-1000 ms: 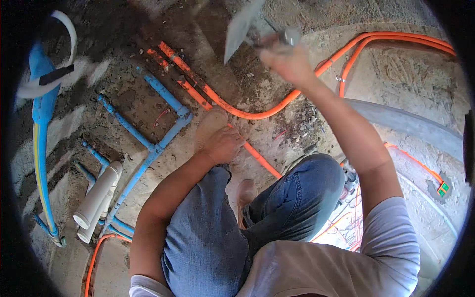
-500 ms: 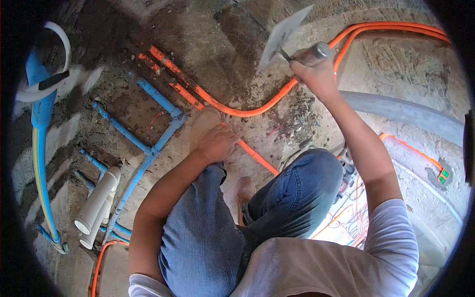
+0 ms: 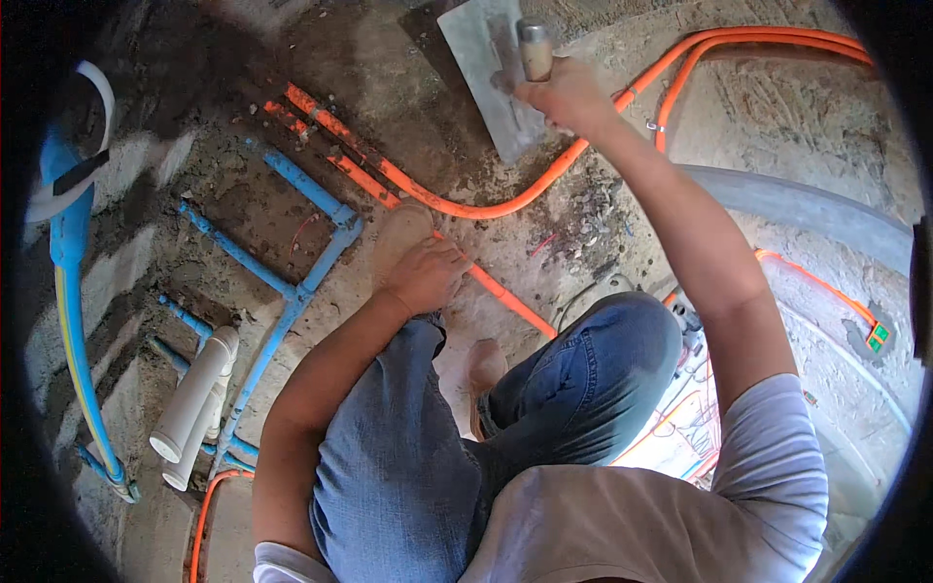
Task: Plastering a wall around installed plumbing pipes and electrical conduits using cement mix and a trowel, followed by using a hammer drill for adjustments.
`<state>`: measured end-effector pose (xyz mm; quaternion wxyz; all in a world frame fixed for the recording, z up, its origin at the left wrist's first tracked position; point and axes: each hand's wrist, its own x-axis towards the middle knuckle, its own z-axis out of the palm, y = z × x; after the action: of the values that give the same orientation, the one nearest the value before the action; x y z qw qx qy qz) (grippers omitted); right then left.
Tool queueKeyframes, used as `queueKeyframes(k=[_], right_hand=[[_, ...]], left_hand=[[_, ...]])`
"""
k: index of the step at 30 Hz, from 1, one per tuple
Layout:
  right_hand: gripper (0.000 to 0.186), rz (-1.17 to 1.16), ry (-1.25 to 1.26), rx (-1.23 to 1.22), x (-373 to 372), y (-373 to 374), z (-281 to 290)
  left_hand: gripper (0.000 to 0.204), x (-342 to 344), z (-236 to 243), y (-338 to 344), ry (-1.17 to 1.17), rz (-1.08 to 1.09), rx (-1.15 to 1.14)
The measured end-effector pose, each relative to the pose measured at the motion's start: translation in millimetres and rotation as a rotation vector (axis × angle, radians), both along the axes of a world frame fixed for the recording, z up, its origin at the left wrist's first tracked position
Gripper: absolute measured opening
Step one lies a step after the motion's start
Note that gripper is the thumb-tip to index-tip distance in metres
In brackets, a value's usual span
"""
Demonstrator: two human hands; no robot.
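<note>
My right hand (image 3: pixel 573 97) is closed round the handle of a plastering trowel (image 3: pixel 483 73). The trowel's flat grey blade is turned broadside and close to the rough, damp-patched cement surface (image 3: pixel 389 117); whether it touches cannot be told. Just below the blade's lower end runs an orange conduit pipe (image 3: pixel 525 202). My left hand (image 3: pixel 431 275) lies by my tan shoe (image 3: pixel 400 233), its fingers loosely stretched and holding nothing that shows. Beneath those fingers another orange pipe (image 3: pixel 510 301) slants away to the right.
Branching blue pipes (image 3: pixel 326 262) lie left of my shoe, beside white pipe pieces (image 3: pixel 194 394). A blue tube with a yellow stripe (image 3: pixel 70 253) hangs at far left. Grey sheeting or ledge (image 3: pixel 807 209) curves on the right, near a green box (image 3: pixel 878 337). Loose rubble (image 3: pixel 593 214) lies beyond my knee.
My right hand has carried the trowel left and upward, and its blade has turned from nearly edge-on to broad face in view. My left hand stays where it was.
</note>
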<state>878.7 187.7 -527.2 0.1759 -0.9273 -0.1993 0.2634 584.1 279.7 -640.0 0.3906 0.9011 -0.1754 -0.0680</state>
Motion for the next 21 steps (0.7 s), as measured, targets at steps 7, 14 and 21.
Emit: queueKeyframes(k=[7, 14, 21], right_hand=[[0.041, 0.078, 0.174, -0.269, 13, 12, -35], [0.038, 0.33, 0.085, -0.301, 26, 21, -45], [0.033, 0.429, 0.159, -0.202, 12, 22, 24]], left_hand=[[0.023, 4, 10, 3, 0.162, -0.083, 0.12], [0.011, -8, -11, 0, -0.029, 0.082, -0.061], [0.019, -4, -2, 4, 0.064, -0.018, 0.035]])
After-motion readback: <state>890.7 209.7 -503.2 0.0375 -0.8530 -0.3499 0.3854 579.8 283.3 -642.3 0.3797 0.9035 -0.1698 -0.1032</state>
